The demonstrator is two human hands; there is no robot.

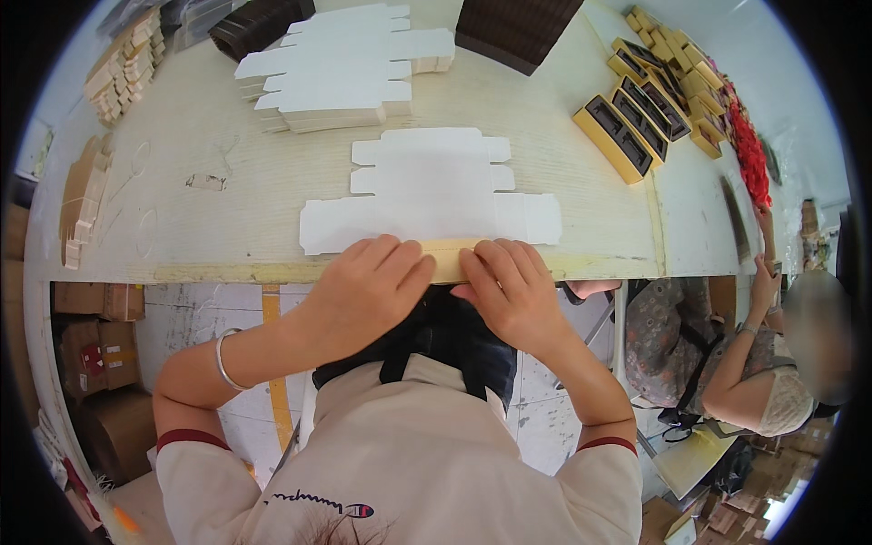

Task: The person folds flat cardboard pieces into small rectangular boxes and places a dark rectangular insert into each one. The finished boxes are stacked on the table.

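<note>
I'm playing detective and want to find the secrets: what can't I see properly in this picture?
In the head view:
- Ends of the gold flap: hidden by the left hand and right hand.
- Underside of the white card: hidden by the card itself.
- Far part of the dark brown thing: cut off by the upper edge.
- Co-worker's head: blurred.

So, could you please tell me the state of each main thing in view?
Front carton: mostly flat, white side up, gold showing at the near edge
Left hand: fingers closed on that edge
Right hand: fingers closed on that edge
Carton stack: flat, unfolded
Nearest gold boxes: open, dark inserts showing
</note>
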